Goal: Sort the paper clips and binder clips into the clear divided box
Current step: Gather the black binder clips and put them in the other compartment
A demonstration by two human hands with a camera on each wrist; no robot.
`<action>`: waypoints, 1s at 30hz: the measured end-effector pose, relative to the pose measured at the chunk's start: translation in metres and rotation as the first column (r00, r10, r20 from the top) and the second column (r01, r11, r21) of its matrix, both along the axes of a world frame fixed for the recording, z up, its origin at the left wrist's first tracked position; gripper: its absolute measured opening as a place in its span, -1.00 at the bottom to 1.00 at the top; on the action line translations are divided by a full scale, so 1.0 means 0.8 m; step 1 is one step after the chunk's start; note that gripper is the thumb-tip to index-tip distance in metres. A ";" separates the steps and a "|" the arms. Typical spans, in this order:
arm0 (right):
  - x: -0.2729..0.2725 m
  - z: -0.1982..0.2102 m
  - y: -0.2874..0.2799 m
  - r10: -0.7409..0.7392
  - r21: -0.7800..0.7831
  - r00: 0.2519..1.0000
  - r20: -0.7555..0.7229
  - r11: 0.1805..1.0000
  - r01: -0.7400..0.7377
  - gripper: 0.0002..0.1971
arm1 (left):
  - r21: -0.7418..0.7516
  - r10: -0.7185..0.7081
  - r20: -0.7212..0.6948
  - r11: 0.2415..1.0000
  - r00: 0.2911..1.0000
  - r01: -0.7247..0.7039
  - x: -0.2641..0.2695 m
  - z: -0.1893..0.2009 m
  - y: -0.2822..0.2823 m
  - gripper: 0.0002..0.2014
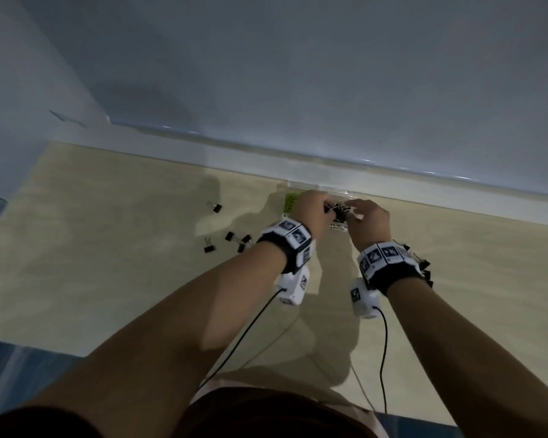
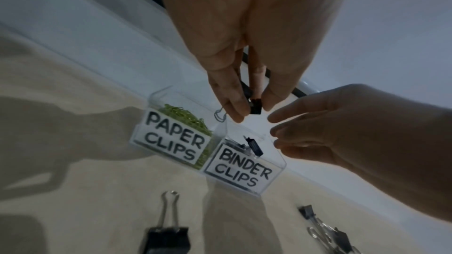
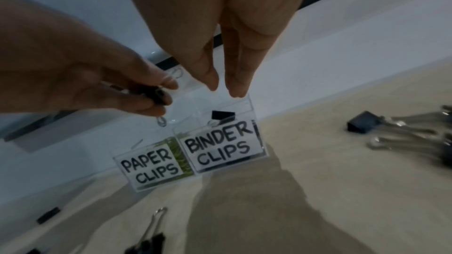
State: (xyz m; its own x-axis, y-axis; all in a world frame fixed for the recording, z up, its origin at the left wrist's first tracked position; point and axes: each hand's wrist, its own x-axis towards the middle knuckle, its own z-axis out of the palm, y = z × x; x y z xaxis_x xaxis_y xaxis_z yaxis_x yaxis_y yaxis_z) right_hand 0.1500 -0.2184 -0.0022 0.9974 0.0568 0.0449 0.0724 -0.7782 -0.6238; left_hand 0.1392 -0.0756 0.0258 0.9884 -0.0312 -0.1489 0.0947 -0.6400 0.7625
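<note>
Left hand pinching a black binder clip in its fingers, above the clear divided box on the bench. Right hand beside it, fingers straight, holding nothing. Green paper clips in left compartment; loose binder clips scattered nearby.

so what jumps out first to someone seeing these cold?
The clear box by the wall, its labels reading PAPER CLIPS over green paper clips and BINDER CLIPS. Above it the left hand pinches a black binder clip, the right hand open beside it. Loose binder clips lie on the table to the left.
</note>
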 end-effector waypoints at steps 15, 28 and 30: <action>-0.081 -0.040 0.093 0.253 -0.302 0.886 -0.388 0.874 -0.382 -0.60 | 0.492 0.016 -0.167 0.868 0.986 0.070 -0.036 -0.073 0.220 -0.46; -0.076 -0.041 0.172 0.384 -0.079 0.847 -0.367 0.895 -0.440 -0.69 | 0.461 0.012 -0.087 0.887 0.996 0.029 -0.101 -0.100 0.260 -0.74; -0.075 -0.042 0.196 0.411 -0.097 0.818 -0.403 0.869 -0.485 -0.63 | 0.440 -0.006 -0.065 0.898 0.998 0.034 -0.119 -0.100 0.262 -0.73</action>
State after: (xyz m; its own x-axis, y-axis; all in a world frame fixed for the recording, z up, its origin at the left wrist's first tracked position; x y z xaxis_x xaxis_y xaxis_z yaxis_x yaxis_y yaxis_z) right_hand 0.0903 -0.0619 -0.0359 0.8017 0.4720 -0.3666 0.2429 -0.8178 -0.5218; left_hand 0.0438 0.1338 -0.0544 0.9769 0.0315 -0.2115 0.1150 -0.9112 0.3956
